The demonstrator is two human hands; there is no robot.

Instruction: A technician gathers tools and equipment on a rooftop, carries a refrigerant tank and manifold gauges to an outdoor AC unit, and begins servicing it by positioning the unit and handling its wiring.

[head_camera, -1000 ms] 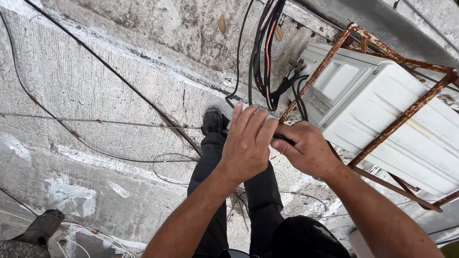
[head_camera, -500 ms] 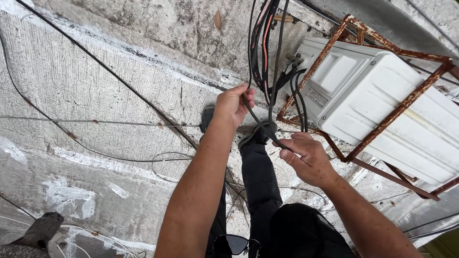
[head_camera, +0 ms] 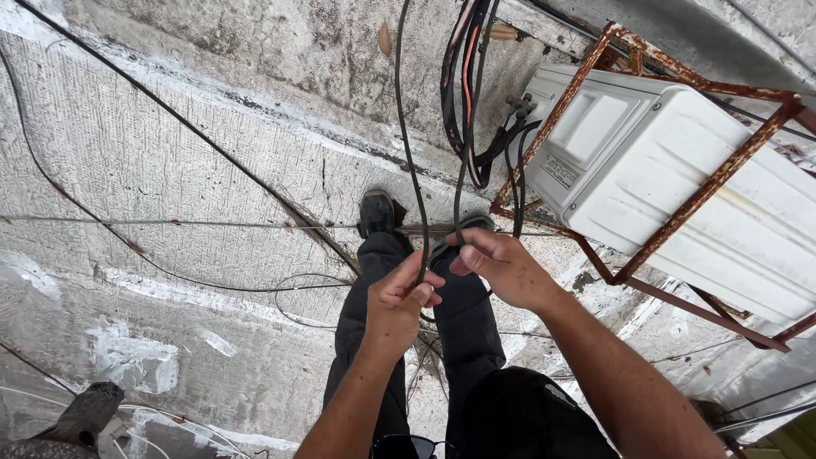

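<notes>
- Both hands meet above the person's knees: the left hand (head_camera: 398, 299) pinches a thin black cable (head_camera: 406, 153) between thumb and fingers, and the right hand (head_camera: 503, 265) closes around a second dark strand (head_camera: 460, 191) just beside it.
- Each held cable runs up and away from the hands toward a hanging bundle of cables (head_camera: 463, 85), black with one orange strand, that loops down near the corner of a white outdoor unit (head_camera: 671, 178).
- That unit sits inside a rusty metal frame (head_camera: 705, 191) to the person's right, with short black leads curling at its near corner; whether they are joined to the held strands cannot be told.
- As far as can be judged, the work is in a middle stage: the two strands are gathered and gripped, but nothing shows them tied, taped or connected, and no tool is in view.
- Loose thin wires (head_camera: 212, 280) lie unsecured across the stained concrete surface (head_camera: 170, 170), so the tidying or routing looks unfinished.
- Below the hands are the person's dark trousers (head_camera: 463, 340) and black shoes (head_camera: 377, 212), standing on the concrete.
</notes>
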